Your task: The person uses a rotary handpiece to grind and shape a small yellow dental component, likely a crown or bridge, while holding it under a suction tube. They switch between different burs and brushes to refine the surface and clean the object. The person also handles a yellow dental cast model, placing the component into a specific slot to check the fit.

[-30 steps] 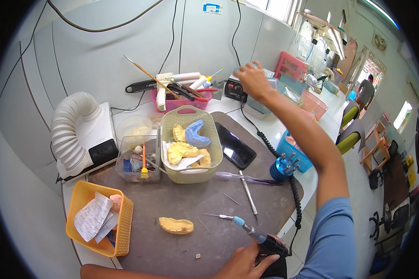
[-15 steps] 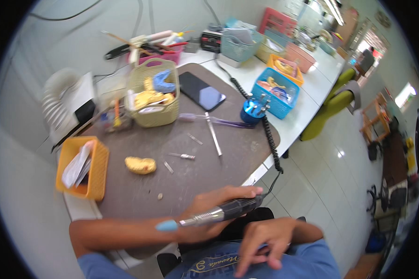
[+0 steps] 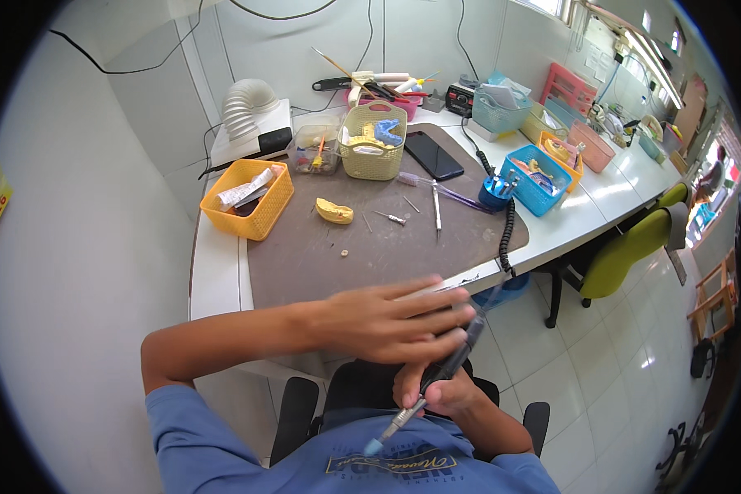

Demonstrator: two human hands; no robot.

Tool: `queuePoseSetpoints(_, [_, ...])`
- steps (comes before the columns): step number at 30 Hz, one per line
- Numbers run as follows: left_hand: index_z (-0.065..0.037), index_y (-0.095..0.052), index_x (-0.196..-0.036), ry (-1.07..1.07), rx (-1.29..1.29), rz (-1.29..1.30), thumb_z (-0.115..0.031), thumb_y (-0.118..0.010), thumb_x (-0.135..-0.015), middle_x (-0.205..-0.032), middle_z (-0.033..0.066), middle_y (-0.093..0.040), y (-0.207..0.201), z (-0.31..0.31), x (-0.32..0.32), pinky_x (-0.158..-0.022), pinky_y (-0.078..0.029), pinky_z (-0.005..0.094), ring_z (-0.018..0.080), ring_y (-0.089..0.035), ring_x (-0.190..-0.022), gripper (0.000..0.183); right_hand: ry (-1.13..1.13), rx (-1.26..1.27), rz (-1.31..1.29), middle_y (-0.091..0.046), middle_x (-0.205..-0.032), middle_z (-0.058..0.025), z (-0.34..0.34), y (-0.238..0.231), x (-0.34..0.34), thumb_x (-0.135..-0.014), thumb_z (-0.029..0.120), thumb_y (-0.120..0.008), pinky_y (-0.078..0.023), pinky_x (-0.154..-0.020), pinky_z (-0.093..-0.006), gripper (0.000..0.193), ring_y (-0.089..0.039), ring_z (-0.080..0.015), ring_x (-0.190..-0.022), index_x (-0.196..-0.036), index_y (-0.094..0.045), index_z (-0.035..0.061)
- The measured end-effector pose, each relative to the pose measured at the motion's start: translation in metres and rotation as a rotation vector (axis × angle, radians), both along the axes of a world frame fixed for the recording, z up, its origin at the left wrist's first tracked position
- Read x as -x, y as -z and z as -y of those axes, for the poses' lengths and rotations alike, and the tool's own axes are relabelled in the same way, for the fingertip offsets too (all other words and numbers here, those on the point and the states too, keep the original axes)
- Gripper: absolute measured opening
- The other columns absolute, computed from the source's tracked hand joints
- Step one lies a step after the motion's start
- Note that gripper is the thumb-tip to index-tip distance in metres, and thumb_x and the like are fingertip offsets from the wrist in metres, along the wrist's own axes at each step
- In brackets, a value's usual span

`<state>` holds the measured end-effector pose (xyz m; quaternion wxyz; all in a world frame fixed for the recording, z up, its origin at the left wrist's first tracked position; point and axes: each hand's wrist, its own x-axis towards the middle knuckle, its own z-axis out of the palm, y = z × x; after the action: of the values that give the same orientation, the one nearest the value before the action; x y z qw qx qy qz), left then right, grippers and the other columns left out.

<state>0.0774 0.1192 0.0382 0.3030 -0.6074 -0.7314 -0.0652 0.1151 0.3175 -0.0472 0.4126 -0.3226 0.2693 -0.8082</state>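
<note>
My right hand [image 3: 454, 397] grips a rotary handpiece [image 3: 402, 418] with a black body, a metal nose and a light blue tip that slants down toward my shirt. Just above it, my left hand [image 3: 383, 323] stretches out with its fingers apart and slightly blurred, partly covering the handpiece's black rear end. Whether its fingertips touch the handpiece is unclear. On the brown mat [image 3: 296, 267] beyond lie a yellow plaster dental cast [image 3: 335, 211], a small pale piece [image 3: 344, 253], a short thin metal tool [image 3: 391, 218] and a slim white pen-like tool [image 3: 436, 206].
Behind the mat stand a yellow basket [image 3: 259, 224], a beige basket [image 3: 372, 165] of casts and a dark phone [image 3: 434, 156]. A blue bur holder [image 3: 496, 196], a black coiled cord [image 3: 506, 239] and a blue basket [image 3: 543, 203] line the right. A green chair [image 3: 634, 255] stands beyond.
The handpiece has passed from my left hand to my right and now points down toward my shirt. My left hand has opened. The view has shifted, showing more of the table.
</note>
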Motion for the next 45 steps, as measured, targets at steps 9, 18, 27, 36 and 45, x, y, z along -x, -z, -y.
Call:
queuePoseSetpoints(9, [-0.011, -0.027, -0.154, -1.166, -0.627, 0.419, -0.035, -0.087, -0.072, -0.159, 0.0157, -0.027, 0.007, 0.182, -0.021, -0.12, -0.023, 0.0528, 0.0356, -0.025, -0.148, 0.104, 0.488, 0.139, -0.338, -0.066, -0.075, -0.0136, -0.003, -0.031, 0.081, -0.083, 0.031, -0.082, -0.047, -0.052, -0.0263, 0.045, -0.064, -0.0157, -0.061, -0.105, -0.069, -0.006])
queuePoseSetpoints(18, [-0.008, -0.022, -0.155, -1.203, -0.898, 0.717, -0.022, -0.093, -0.064, -0.157, 0.0138, -0.031, 0.025, 0.212, 0.004, -0.119, -0.031, 0.0463, 0.0291, -0.037, -0.143, 0.116, 0.705, -0.039, -0.347, -0.065, -0.078, -0.0085, 0.017, -0.037, 0.131, -0.081, 0.017, -0.082, -0.045, -0.062, -0.0225, 0.03, -0.061, -0.0111, -0.068, -0.097, -0.066, -0.0015])
queuePoseSetpoints(27, [-0.002, -0.028, -0.151, -1.122, -0.866, 0.626, -0.024, -0.091, -0.068, -0.149, 0.0172, -0.038, 0.034, 0.182, 0.048, -0.118, -0.032, 0.04, 0.03, -0.04, -0.139, 0.106, 0.744, -0.295, -0.463, -0.069, -0.081, -0.0054, 0.025, -0.032, 0.135, -0.078, 0.011, -0.08, -0.041, -0.063, -0.0224, 0.022, -0.056, -0.0076, -0.067, -0.096, -0.072, 0.0003])
queuePoseSetpoints(36, [-0.006, -0.034, -0.147, -1.189, -0.753, 0.498, -0.026, -0.089, -0.071, -0.143, 0.0165, -0.04, 0.033, 0.153, 0.076, -0.115, -0.033, 0.041, 0.0312, -0.04, -0.135, 0.096, 0.76, -0.351, -0.409, -0.07, -0.086, -0.006, 0.025, -0.032, 0.131, -0.079, 0.012, -0.079, -0.043, -0.066, -0.0212, 0.023, -0.059, -0.0074, -0.072, -0.098, -0.072, -0.0003])
queuePoseSetpoints(45, [-0.006, -0.035, -0.147, -1.18, -0.793, 0.472, -0.025, -0.088, -0.072, -0.142, 0.016, -0.042, 0.038, 0.149, 0.087, -0.113, -0.035, 0.0415, 0.0309, -0.041, -0.135, 0.094, 0.786, -0.417, -0.427, -0.069, -0.084, -0.0053, 0.026, -0.034, 0.129, -0.08, 0.012, -0.079, -0.043, -0.066, -0.0209, 0.024, -0.057, -0.0066, -0.072, -0.098, -0.072, -0.001])
